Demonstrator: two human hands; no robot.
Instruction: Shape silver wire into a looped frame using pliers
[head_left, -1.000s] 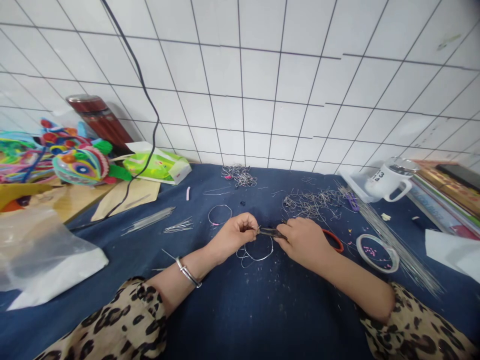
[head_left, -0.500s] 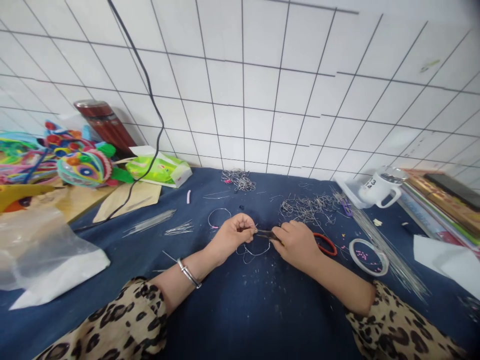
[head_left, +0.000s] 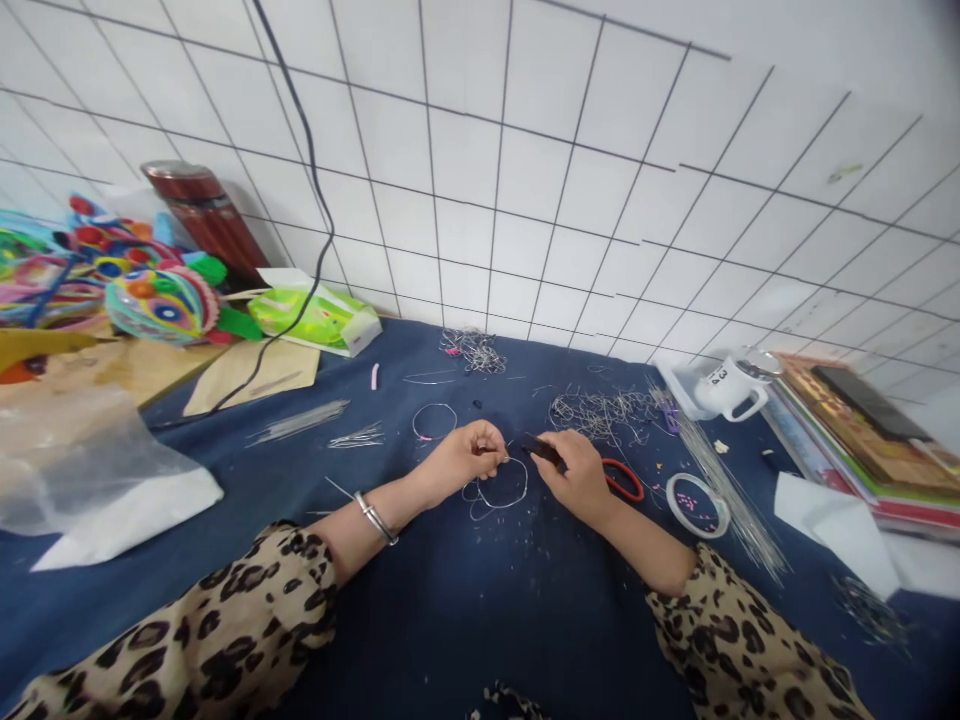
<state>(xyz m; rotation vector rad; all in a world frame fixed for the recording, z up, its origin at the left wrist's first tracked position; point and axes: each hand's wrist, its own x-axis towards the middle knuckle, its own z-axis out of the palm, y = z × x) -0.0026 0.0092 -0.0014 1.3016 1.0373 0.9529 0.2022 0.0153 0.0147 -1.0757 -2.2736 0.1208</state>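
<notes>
My left hand (head_left: 474, 452) is closed in a pinch on the end of a thin silver wire loop (head_left: 525, 490), which hangs below and right of the fingertips. My right hand (head_left: 576, 478) wraps round dark-handled pliers (head_left: 541, 450), their tip pointing toward the left hand, a small gap from the wire. Fingers hide part of the tool. A red looped handle (head_left: 624, 480) shows just right of the right hand; what it belongs to is hidden. Beyond the left hand lies another wire ring (head_left: 435, 422) with a pink piece on it.
Tangled wire (head_left: 604, 412) lies behind my right hand, and a smaller tangle (head_left: 474, 350) near the wall. A round dish (head_left: 726, 518) holds pink beads. Straight wires (head_left: 304, 422) lie left, more at right. A white mug (head_left: 726, 388) and a red flask (head_left: 202, 222) stand at the back.
The pliers have come away from the wire at my left fingertips and turned, their tip now angled up. The wire loop shows more fully. The whole view has shifted and tilted slightly.
</notes>
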